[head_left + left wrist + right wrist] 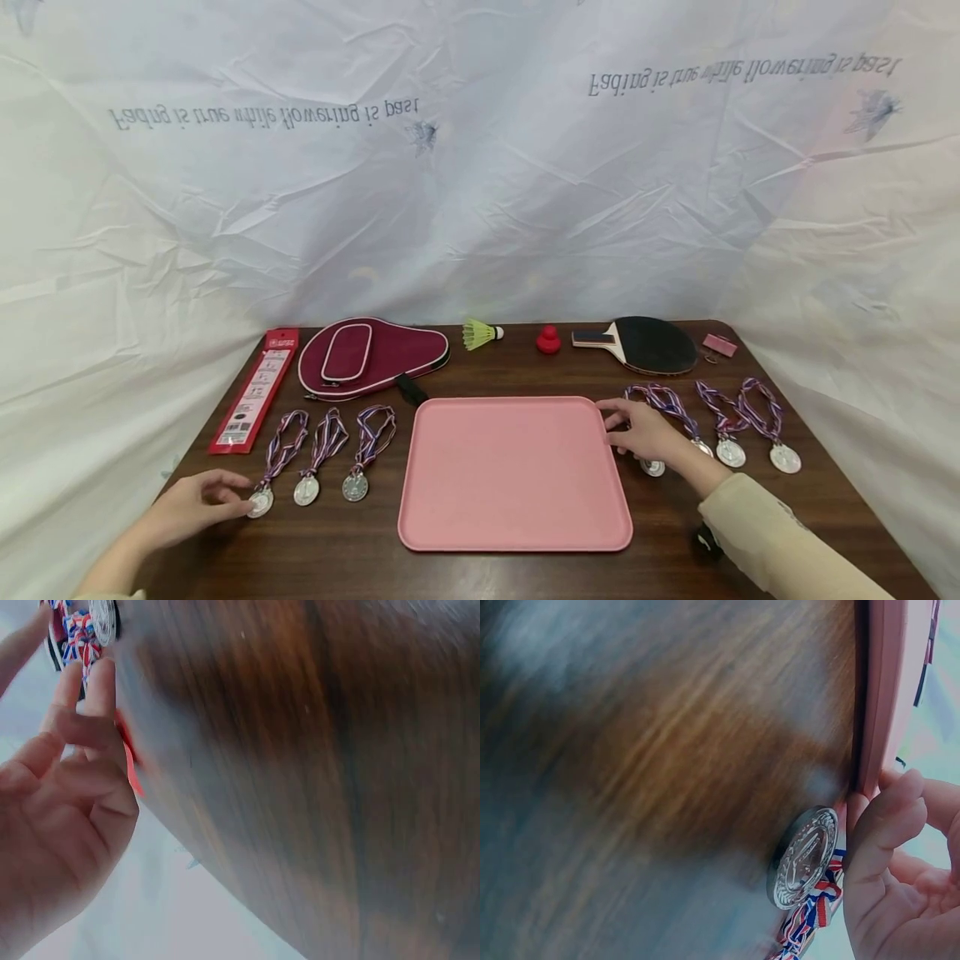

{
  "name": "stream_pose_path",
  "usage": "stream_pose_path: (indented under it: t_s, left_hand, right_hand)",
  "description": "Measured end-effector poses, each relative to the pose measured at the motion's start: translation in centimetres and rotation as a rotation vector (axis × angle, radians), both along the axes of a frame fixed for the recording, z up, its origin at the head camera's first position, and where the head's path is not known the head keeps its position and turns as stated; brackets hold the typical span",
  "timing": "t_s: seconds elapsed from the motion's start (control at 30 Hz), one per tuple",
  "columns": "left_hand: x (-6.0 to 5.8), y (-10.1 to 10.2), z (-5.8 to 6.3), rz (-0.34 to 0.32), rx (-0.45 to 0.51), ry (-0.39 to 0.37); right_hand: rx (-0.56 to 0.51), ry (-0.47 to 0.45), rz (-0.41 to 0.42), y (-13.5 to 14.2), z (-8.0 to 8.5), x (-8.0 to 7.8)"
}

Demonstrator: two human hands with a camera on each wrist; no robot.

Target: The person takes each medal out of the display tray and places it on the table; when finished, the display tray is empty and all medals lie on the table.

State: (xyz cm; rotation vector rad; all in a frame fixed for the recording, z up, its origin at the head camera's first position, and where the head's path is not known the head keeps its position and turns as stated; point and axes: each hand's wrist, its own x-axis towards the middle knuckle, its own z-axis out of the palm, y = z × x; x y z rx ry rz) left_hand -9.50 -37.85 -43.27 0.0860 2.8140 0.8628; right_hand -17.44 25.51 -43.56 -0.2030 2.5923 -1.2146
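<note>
My left hand (206, 500) is at the leftmost silver medal (261, 502), its fingertips right at the disc's edge. In the left wrist view, two fingers reach out loosely beside the medal's red, white and blue ribbon (81, 637). Two more medals on striped ribbons lie just right of it, the nearer one (306, 491) face up. My right hand (645, 429) touches the right rim of a pink tray (517, 475), fingers spread near its upper corner. Below that hand lies another silver medal (806, 859), partly covered in the head view.
Several medals (785, 458) line the right side. Along the back are a red packet (258, 392), a maroon paddle case (405, 350), a yellow shuttlecock (480, 334), a small red object (548, 340), a table tennis bat (656, 346) and a pink binder clip (720, 345).
</note>
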Motion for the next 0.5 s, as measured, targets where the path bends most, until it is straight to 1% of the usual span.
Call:
stream_pose_path:
  t_s: [0.07,0.13,0.2,0.3,0.37,0.43,0.5]
  left_hand:
    - [0.1,-0.1,0.3,0.004,0.019,-0.002]
    - [0.1,-0.2,0.6,0.022,0.044,-0.005]
    - [0.1,-0.3,1.0,0.051,0.066,-0.013]
    - [0.2,-0.1,1.8,0.101,0.079,-0.014]
    - [0.2,0.4,2.3,0.117,0.049,0.022]
    - [0.2,1.1,2.8,0.122,0.013,0.081]
    - [0.2,2.2,3.1,0.127,-0.030,0.141]
  right_hand:
    - [0.000,-0.002,0.002,0.1,-0.1,0.0]
    - [0.003,0.002,0.013,0.3,-0.1,-0.1]
    - [0.006,0.007,0.021,0.4,-0.1,-0.1]
    - [-0.003,0.006,0.004,0.5,0.3,0.0]
    - [-0.002,0.015,-0.019,0.7,0.8,0.2]
    - [-0.006,0.038,-0.039,0.9,1.5,0.4]
    - [0.010,0.082,-0.048,1.0,2.3,0.6]
